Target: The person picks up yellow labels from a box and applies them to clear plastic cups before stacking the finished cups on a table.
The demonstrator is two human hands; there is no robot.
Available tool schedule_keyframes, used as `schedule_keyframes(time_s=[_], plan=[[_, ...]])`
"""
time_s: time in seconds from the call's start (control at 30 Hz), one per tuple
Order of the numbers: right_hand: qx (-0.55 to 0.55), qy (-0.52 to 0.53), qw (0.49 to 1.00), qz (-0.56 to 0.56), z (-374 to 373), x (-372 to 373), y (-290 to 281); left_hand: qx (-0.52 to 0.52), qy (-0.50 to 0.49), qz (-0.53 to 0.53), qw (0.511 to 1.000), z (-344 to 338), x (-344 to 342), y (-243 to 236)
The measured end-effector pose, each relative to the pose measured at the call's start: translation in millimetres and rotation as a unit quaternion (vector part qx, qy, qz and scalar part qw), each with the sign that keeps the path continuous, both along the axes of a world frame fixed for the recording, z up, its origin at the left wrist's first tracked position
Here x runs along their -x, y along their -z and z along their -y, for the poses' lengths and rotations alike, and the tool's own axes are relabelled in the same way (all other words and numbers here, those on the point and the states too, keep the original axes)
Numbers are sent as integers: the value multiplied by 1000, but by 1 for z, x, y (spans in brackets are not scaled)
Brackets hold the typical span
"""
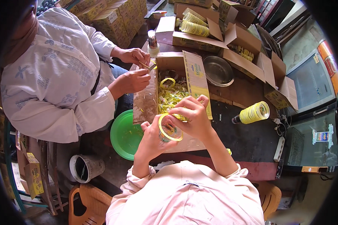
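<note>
The left hand (151, 138) has its fingers closed around the left and near side of a clear cup (171, 130) with a yellow rim; the right hand (195, 119) pinches that rim at its far side. The cup is at the near end of an open cardboard box (197, 80) filled with yellow scraps (172, 98). Left of the box sits a green basin (115, 129); farther left, a co-worker's 2 hands (129, 81) hold a small blade (152, 67). Right of the box, a cup stack (251, 113) lies on the dark desk (233, 131), nearer than a metal bowl (218, 70).
</note>
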State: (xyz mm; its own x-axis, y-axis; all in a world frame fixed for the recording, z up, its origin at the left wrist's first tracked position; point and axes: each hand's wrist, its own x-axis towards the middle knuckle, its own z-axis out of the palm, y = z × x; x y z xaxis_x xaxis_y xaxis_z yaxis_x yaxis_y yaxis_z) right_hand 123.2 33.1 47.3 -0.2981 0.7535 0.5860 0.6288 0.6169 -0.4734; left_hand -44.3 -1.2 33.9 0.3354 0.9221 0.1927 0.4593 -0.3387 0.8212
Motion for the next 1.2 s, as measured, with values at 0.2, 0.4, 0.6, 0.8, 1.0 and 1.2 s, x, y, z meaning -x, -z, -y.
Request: schedule_keyframes(time_s=[0.2,0.4,0.6,0.8,1.0,1.2], plan=[[-122,40,981,148,4,2,5,36,-8,-13,999,2,0,4],[1,90,990,107,-22,-18,24,107,1,37,994,1,7,11],[101,130,969,183,-42,-21,80,296,179,521,780,-10,14,45],[185,132,942,245,-34,-27,85,326,129,478,805,-2,12,44],[83,142,984,66,-14,-26,79,339,164,505,777,7,9,40],[98,96,982,-129,21,-25,25,358,190,513,757,20,4,31]])
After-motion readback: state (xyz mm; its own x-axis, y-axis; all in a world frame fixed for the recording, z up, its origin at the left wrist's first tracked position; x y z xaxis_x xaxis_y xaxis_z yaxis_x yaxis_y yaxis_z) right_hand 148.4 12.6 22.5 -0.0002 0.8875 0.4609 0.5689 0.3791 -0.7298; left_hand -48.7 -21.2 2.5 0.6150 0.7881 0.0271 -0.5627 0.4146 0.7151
